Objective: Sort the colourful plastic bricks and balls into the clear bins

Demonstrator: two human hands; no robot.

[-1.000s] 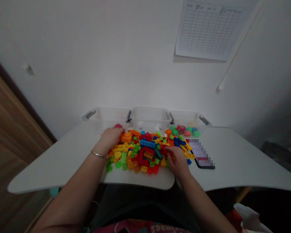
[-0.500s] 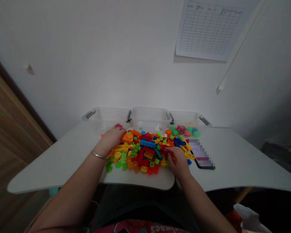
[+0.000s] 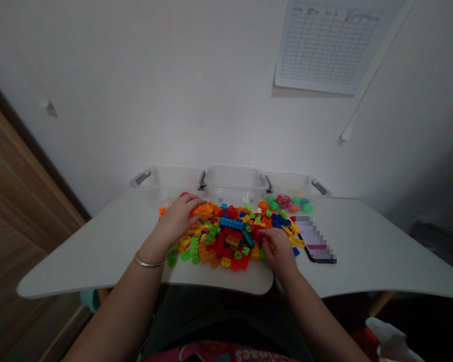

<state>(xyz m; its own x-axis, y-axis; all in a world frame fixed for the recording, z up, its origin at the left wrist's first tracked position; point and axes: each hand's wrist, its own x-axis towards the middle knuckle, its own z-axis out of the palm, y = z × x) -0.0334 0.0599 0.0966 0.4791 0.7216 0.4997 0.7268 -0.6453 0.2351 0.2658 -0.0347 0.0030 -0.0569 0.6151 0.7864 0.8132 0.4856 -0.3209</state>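
Note:
A heap of colourful plastic building blocks (image 3: 221,246) lies on the white table between my hands. At its far left side my left hand (image 3: 177,216), with a silver bangle on the wrist, has its fingers closed round an orange block (image 3: 203,210). My right hand (image 3: 280,249) rests at the heap's right side, fingers curled in near some red blocks (image 3: 254,232). What its fingertips hold, if anything, is hidden. A long blue block (image 3: 231,223) lies on top of the heap. A pink thing (image 3: 184,194) shows just behind my left hand.
Three clear plastic boxes stand along the wall: a left box (image 3: 175,176), a middle box (image 3: 234,176) and a right box (image 3: 287,180). Several coloured balls (image 3: 294,206) show in the right one. A phone (image 3: 317,241) lies right of the heap on the white table (image 3: 370,241).
My left hand has moved slightly right and closed over the orange block, which has turned and lifted a little. My right hand has hardly moved.

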